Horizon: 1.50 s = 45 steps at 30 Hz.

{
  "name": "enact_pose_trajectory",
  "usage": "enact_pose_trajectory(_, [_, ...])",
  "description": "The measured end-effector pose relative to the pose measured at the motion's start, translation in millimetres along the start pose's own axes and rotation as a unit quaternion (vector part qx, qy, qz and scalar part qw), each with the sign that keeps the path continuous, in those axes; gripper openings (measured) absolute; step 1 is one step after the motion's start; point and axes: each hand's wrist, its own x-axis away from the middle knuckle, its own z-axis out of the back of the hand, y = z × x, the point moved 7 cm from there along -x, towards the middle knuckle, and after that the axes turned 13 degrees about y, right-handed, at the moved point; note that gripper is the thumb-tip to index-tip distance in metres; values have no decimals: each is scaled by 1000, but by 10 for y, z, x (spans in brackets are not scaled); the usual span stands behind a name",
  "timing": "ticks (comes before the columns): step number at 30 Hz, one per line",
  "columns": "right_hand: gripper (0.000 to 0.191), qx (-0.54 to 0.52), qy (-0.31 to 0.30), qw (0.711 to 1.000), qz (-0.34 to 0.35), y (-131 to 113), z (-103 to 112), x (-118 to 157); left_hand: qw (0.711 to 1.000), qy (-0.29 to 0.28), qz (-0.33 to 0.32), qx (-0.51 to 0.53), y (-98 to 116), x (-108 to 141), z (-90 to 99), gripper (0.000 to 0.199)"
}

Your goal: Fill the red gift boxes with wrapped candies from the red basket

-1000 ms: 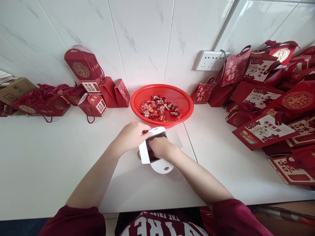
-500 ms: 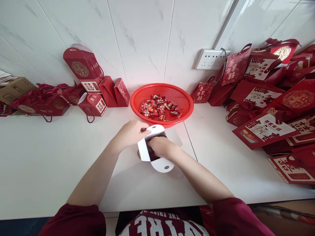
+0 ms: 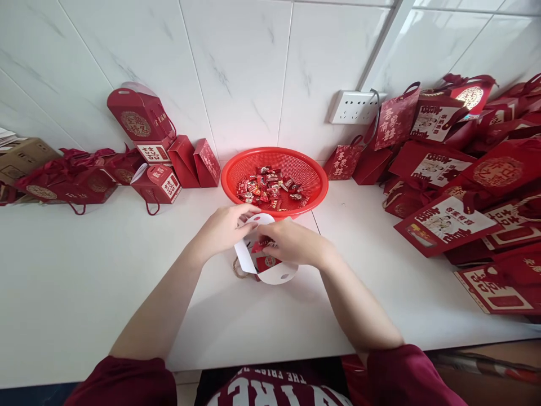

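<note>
Open box [image 3: 245, 256] on white tabletop [image 3: 127, 254], between hands, opening running roughly away from wearer; left hand [image 3: 220, 231] pinches far-left flap, right hand [image 3: 296, 242] nearer, over opening, fingertips on red packet [image 3: 262, 244], grip can't tell. Smooth white card flaps, rounded ends, twisted rope handle [image 3: 239, 269]; perforated round red plastic basket [image 3: 274, 213] beyond

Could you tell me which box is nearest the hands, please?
The open box with white flaps, just before the red basket; no other is so close.
</note>
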Motion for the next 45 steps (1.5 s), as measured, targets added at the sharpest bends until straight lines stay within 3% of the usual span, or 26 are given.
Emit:
enact_pose_trajectory(4, [9,-142,108,983,33,6,405,100,991,92,-59,75,195,15,157,25])
enact_pose_trajectory(8, [11,-150,190,969,47,31,621,178,979,98,-135,120,410,96,228,18])
enact_pose_trajectory(12, [9,-148,248,955,74,-25,736,234,967,147,-186,98,501,163,312,16])
enact_pose_trajectory(17, [8,-124,271,951,84,-85,759,252,953,182,-228,86,543,206,385,13])
enact_pose_trajectory(23, [10,-125,266,950,105,-105,725,235,953,157,-244,88,570,206,405,9])
enact_pose_trajectory(31, [9,-131,256,949,127,-138,699,214,964,116,-200,130,518,183,381,4])
enact_pose_trajectory(39, [21,-280,261,924,-10,34,686,162,971,87,-19,224,289,91,310,17])
enact_pose_trajectory(45, [24,-390,221,894,-30,95,564,87,963,7,40,267,221,103,239,22])
